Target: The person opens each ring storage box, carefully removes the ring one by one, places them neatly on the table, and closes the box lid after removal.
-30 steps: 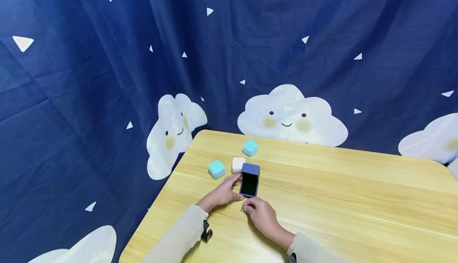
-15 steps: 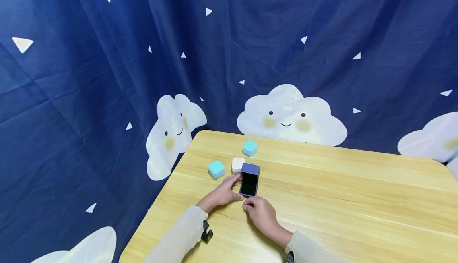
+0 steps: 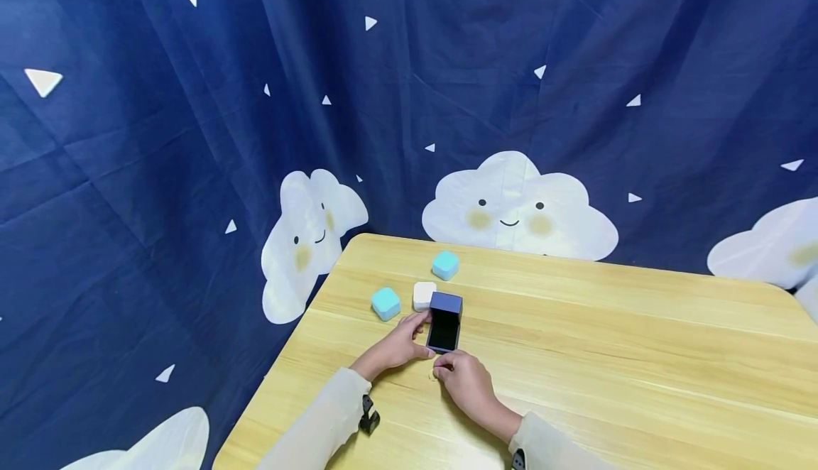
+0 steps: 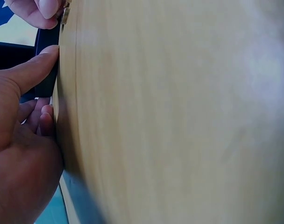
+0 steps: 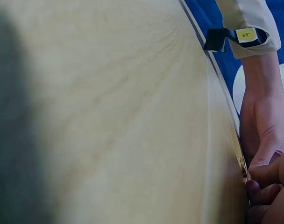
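A dark blue ring box stands on the table with its lid raised and its black inside showing. My left hand grips it from the left side, thumb at the front edge and fingers toward the back. In the left wrist view the thumb lies against the dark box. Just in front of the box, my right hand pinches a small gold ring between thumb and forefinger. The right wrist view shows the ring edge-on, close to the tabletop.
A white rounded block sits directly behind the box's left corner. Two light blue blocks lie beyond, one to the left and one farther back. The wooden table reaches a blue curtain at the back.
The ring has turned slightly in my right fingers and now shows more of its round outline. My left hand and the box keep their places; the head view shifts a little.
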